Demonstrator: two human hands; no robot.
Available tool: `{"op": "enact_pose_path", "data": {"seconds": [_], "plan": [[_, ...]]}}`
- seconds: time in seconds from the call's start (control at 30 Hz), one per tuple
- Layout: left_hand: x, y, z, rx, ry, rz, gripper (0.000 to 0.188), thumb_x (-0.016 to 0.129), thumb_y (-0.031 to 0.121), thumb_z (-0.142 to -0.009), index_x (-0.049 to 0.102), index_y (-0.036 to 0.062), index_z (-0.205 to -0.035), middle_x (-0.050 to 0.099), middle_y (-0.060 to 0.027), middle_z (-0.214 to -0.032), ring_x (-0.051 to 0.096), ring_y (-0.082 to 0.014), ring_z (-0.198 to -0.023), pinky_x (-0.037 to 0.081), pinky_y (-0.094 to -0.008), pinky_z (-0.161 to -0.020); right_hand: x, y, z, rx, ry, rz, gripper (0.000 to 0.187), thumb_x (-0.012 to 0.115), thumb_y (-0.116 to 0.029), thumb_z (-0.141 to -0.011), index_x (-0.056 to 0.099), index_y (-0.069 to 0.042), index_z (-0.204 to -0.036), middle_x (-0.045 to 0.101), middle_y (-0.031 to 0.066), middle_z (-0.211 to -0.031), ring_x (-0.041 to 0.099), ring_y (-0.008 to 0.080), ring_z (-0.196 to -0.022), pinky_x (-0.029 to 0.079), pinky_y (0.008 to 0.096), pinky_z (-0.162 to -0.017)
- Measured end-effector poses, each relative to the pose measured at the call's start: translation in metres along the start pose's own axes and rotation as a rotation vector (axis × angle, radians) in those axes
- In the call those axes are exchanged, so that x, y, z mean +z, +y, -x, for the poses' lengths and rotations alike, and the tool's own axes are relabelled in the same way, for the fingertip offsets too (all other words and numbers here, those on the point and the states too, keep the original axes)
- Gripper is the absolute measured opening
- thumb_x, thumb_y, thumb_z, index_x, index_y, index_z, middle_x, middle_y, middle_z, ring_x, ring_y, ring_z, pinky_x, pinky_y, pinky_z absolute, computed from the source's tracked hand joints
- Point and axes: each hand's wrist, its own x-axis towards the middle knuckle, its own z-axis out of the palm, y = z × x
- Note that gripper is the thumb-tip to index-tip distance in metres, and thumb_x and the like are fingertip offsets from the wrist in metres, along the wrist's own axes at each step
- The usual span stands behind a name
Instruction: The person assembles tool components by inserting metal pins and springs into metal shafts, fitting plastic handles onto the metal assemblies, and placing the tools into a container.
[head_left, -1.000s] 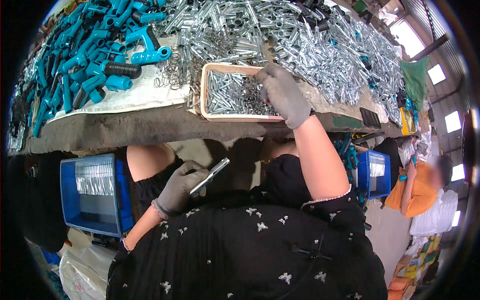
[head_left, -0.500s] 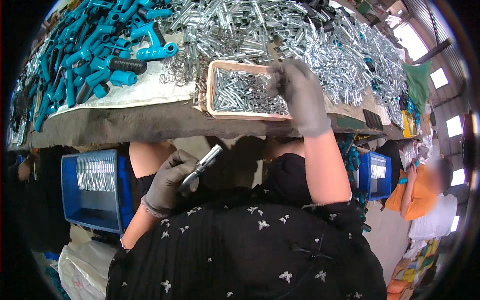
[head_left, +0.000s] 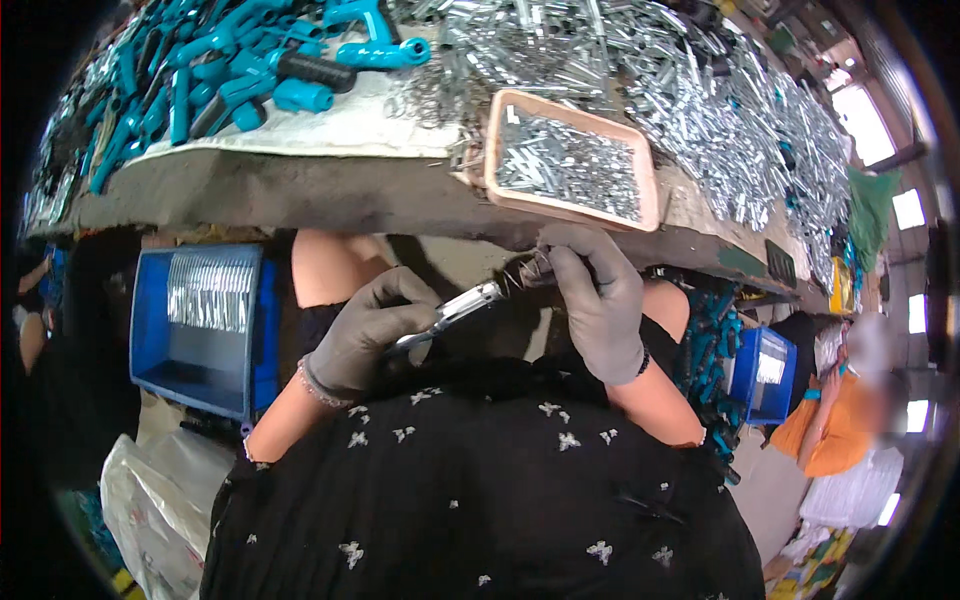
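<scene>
In my gloved left hand (head_left: 365,335) is a shiny metal tube (head_left: 468,303), its open end tilted up to the right. My gloved right hand (head_left: 597,300) pinches a thin wire coil spring (head_left: 520,272) between thumb and fingers. The spring's free end is close to the tube's tip; whether they touch I cannot tell. Both hands are above my lap, in front of the bench edge. Beyond them on the bench, a pale pink tray (head_left: 570,212) holds many small metal pins (head_left: 570,160).
Teal plastic housings (head_left: 220,90) and loose metal tubes (head_left: 700,130) cover the bench (head_left: 300,190). At left stands a blue crate (head_left: 190,392) with a row of metal pieces; another blue crate (head_left: 745,385) is at right. A person in orange (head_left: 840,430) sits farther right.
My right hand has come down from over the tray to beside the tube, and a spring now shows in its fingers. My left hand has moved slightly right and up with the tube.
</scene>
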Motion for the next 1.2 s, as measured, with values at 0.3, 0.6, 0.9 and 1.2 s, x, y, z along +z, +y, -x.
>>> {"op": "enact_pose_path", "data": {"seconds": [0.3,0.6,0.9,1.2], "plan": [[-0.048,0.005,0.061,-0.052,-0.041,-0.224,0.057,0.065,0.018,-0.097,0.043,0.0094,-0.149,0.068,-0.0029,-0.109,0.054,-0.0054,-0.075,0.046,-0.0212,-0.062,0.040,0.009,0.013,0.217,-0.572,-0.022,0.037,0.071,-0.016,-0.090,0.061,-0.002,-0.122,0.064,0.0085,-0.110,0.064,0.0192,-0.096,0.051,0.0313,-0.082],[-0.314,0.001,0.156,-0.129,1.276,-0.924,0.029,0.066,0.018,-0.086,0.074,0.0074,-0.112,0.074,-0.0177,-0.105,0.071,-0.0305,-0.094,0.053,-0.0413,-0.086,0.043,0.039,0.011,0.425,-0.442,-0.024,0.037,0.055,-0.020,-0.103,0.052,0.000,-0.133,0.064,0.0110,-0.113,0.064,0.0184,-0.097,0.051,0.0296,-0.084],[-0.386,-0.018,0.069,-0.599,1.327,-1.193,0.039,0.059,0.023,-0.089,0.068,0.0017,-0.121,0.063,-0.0231,-0.130,0.061,-0.0383,-0.121,0.049,-0.0446,-0.102,0.023,0.044,0.032,0.415,-0.394,0.008,0.024,0.055,-0.008,-0.100,0.059,0.004,-0.121,0.064,0.0117,-0.109,0.064,0.0191,-0.096,0.052,0.0322,-0.088],[-0.405,-0.036,0.074,-0.524,1.333,-1.216,0.035,0.058,0.020,-0.088,0.071,0.0034,-0.116,0.065,-0.0244,-0.124,0.063,-0.0392,-0.116,0.051,-0.0442,-0.099,0.020,0.058,0.042,0.429,-0.397,-0.048,0.023,0.053,-0.006,-0.101,0.060,0.003,-0.120,0.066,0.0122,-0.109,0.065,0.0179,-0.098,0.052,0.0318,-0.089]]}}
